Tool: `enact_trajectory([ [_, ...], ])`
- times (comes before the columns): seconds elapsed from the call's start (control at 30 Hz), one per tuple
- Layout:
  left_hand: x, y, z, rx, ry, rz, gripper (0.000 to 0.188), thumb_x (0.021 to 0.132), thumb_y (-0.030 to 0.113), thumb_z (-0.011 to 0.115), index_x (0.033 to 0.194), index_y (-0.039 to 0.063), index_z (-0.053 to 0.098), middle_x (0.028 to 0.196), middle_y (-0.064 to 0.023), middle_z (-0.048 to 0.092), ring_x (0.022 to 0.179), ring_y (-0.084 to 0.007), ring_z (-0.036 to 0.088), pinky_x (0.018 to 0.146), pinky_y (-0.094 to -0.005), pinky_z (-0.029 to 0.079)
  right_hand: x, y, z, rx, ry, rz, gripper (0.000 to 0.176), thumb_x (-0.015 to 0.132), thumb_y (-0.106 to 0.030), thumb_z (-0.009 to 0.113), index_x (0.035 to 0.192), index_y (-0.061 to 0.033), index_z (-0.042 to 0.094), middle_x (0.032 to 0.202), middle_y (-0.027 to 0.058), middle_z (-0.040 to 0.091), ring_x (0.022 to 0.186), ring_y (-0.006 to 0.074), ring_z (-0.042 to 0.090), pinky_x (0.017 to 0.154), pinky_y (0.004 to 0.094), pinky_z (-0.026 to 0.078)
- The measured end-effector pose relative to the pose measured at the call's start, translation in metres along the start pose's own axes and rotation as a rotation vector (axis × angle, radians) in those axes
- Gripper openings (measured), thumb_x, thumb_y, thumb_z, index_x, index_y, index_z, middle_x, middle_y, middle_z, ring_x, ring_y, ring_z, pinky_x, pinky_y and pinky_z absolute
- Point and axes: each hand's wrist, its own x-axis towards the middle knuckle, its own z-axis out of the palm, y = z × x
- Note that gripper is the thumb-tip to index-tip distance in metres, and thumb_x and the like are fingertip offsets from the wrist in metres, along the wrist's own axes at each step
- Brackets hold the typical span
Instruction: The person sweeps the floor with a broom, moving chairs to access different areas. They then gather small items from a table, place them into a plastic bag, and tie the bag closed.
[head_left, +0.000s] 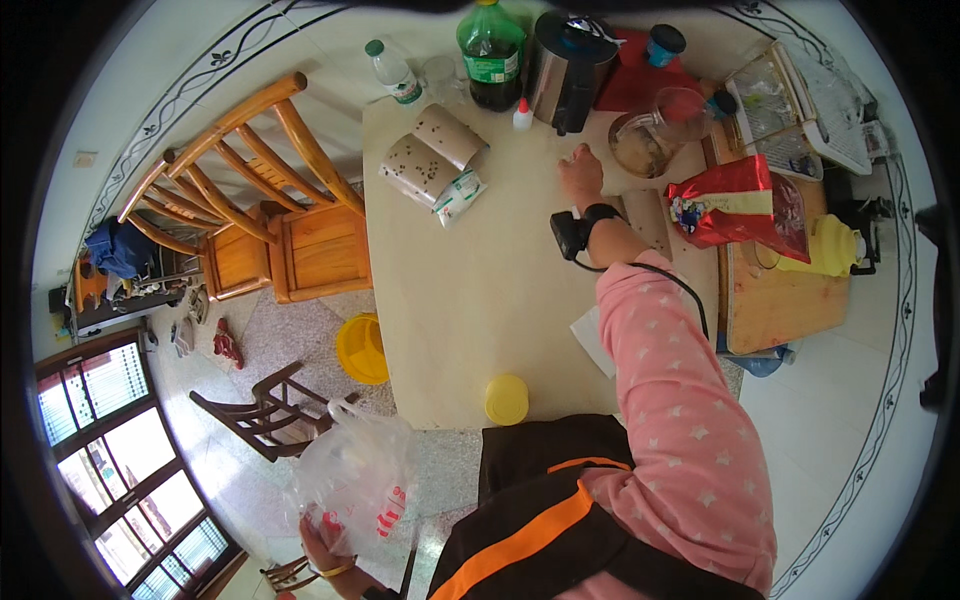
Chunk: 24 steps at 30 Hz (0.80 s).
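My left hand (324, 546), low at the left beside the table, holds a translucent plastic bag (356, 480) with red printing. The bag hangs off the table edge, its handles upward. My right hand (581, 174) is stretched over the far part of the table (480, 315), fingers curled; whether anything is in them I cannot tell. Just beyond it stands a metal kettle (551, 86) with a black handle. A small white bottle with a red cap (523, 116) is to its left, and a glass vessel (643, 146) to its right. Under my right wrist lies a brown tube (646, 217).
Two speckled brown tubes (420, 166) and a tissue pack (460, 196) lie at the left. A green soda bottle (491, 52) stands behind. A red foil bag (720, 202) sits at the right. Near me are a yellow-lidded container (506, 400) and white paper (592, 341). Wooden chairs (322, 251) flank the left edge.
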Motion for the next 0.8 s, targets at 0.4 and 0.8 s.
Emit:
enact_trajectory([
  [0.4,0.017,-0.008,0.032,-0.002,0.025,-0.067,0.039,0.087,0.034,0.044,0.112,0.005,0.052,0.093,-0.0080,0.060,0.078,-0.0185,0.058,0.067,-0.0304,0.049,-0.015,0.081,-0.079,-0.219,-0.307,-0.361,0.013,0.076,-0.018,0.057,0.079,-0.0081,0.065,0.085,0.0125,0.058,0.080,0.0281,0.057,0.070,0.0371,0.046],
  [0.8,0.004,-0.012,0.024,0.025,0.110,-0.045,0.035,0.087,0.032,0.046,0.109,0.006,0.053,0.085,-0.0049,0.059,0.066,-0.0129,0.056,0.052,-0.0244,0.047,-0.012,0.042,-0.011,-0.696,-0.409,-0.531,0.019,0.074,-0.017,0.052,0.075,-0.0024,0.064,0.095,0.0125,0.058,0.091,0.0288,0.054,0.078,0.0393,0.044],
])
